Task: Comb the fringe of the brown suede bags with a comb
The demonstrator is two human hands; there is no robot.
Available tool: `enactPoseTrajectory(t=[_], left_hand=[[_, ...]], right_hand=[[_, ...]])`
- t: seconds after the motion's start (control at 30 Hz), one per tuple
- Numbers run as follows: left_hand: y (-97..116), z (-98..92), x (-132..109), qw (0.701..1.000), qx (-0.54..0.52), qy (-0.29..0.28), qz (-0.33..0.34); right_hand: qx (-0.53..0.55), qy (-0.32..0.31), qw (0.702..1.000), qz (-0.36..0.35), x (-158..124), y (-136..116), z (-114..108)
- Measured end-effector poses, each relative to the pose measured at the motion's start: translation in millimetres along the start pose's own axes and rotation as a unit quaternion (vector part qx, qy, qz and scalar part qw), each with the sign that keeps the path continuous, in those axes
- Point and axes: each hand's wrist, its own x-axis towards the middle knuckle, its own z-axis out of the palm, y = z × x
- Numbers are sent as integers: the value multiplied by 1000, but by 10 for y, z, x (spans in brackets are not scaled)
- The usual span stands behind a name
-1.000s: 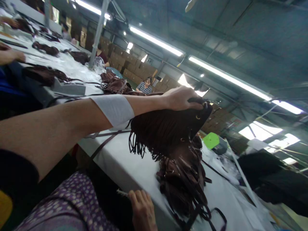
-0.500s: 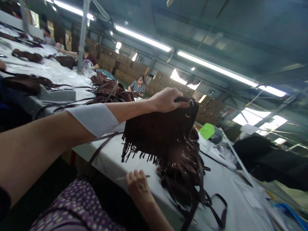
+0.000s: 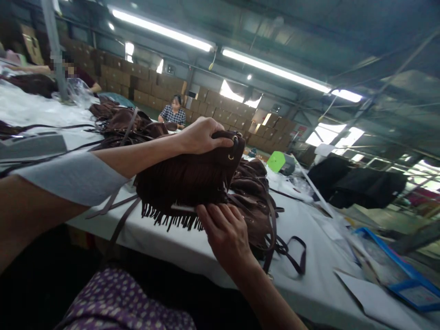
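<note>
My left hand (image 3: 206, 135) is closed on the top edge of a dark brown fringed bag (image 3: 182, 176), near its metal eyelets, holding it up above the table. The fringe hangs along the bag's lower side. Low at the fringe is my right hand (image 3: 225, 229), its fingers closed around a thin, light-coloured stick-like tool (image 3: 184, 208); its exact kind is unclear. Just right of the held bag, more brown bags (image 3: 254, 192) lie in a pile. A loose strap (image 3: 297, 256) curls out onto the white table (image 3: 309, 284).
Further brown bags (image 3: 120, 119) lie heaped at the left, beside a grey device (image 3: 34, 145). A green hexagonal piece (image 3: 276, 162) stands at the far side. At the right are a blue tray (image 3: 412, 286) and white sheets (image 3: 374, 298). Co-workers (image 3: 174, 112) sit beyond.
My right hand has risen with the thin tool from the table edge to the bag's fringe. My left hand still grips the bag. The view has turned to the right.
</note>
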Motion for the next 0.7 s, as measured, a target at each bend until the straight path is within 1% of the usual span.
enactPoseTrajectory(t=[0.03, 0.1, 0.17, 0.23, 0.3, 0.33, 0.37, 0.4, 0.43, 0.47, 0.53, 0.6, 0.63, 0.67, 0.7], left_hand=[[23, -3, -6, 1000, -6, 0, -2], [60, -42, -8, 1000, -23, -1, -8], [80, -120, 5, 999, -33, 7, -9], [81, -229, 36, 999, -32, 34, -9], [69, -344, 73, 997, -25, 66, -14], [60, -392, 88, 997, -20, 76, -20], [49, -429, 98, 996, -16, 79, -25], [36, -450, 102, 996, -13, 77, -29], [23, -453, 99, 997, -10, 74, -29], [10, -439, 88, 997, -9, 67, -25], [-8, -365, 52, 999, -12, 45, -13], [-1, -261, 5, 1000, -22, 16, -10], [13, -210, -18, 1000, -29, 2, -12], [33, -167, -37, 999, -37, -8, -14], [56, -137, -52, 999, -46, -12, -15]], right_hand=[[-13, -18, 1000, 1, 62, 17, 97], [-12, -64, 998, 8, 76, -23, 380], [5, -113, 994, 2, -66, -160, 714], [26, -162, 986, -43, -352, -369, 1049], [57, -195, 974, -98, -707, -589, 1330], [72, -209, 968, -118, -870, -676, 1416], [82, -209, 966, -129, -1000, -735, 1444], [87, -203, 967, -129, -1082, -761, 1401], [89, -192, 970, -118, -1106, -751, 1282], [89, -172, 976, -97, -1069, -706, 1092], [103, -133, 985, -49, -838, -534, 584], [97, -68, 993, -20, -496, -309, 109], [78, -27, 996, -13, -333, -205, -40], [60, -5, 998, -6, -202, -124, -104], [43, 1, 999, 3, -118, -74, -77]])
